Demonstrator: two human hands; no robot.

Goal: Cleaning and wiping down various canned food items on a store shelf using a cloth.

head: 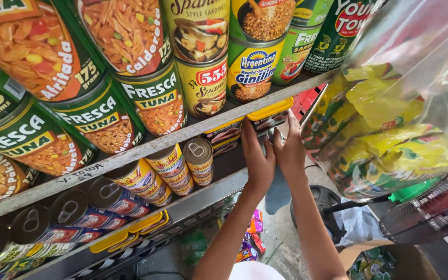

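Note:
Both my arms reach up to the middle shelf (146, 149). My left hand (257, 155) and my right hand (289, 148) lie side by side, fingers stretched upward. Between their fingertips sits a flat rectangular tin with a yellow lid (269, 115), my left hand on its left side and my right hand on its right end. A second flat tin (224, 133) rests just left of it on the same shelf. The palms hide the underside of the held tin.
Round cans with pull-tab lids (198, 161) fill the middle shelf, and large green and yellow cans (154, 98) crowd the shelf above. A clear bag of yellow packets (390, 140) hangs at the right. A fan grille (426, 212) and a cardboard box (390, 262) stand below.

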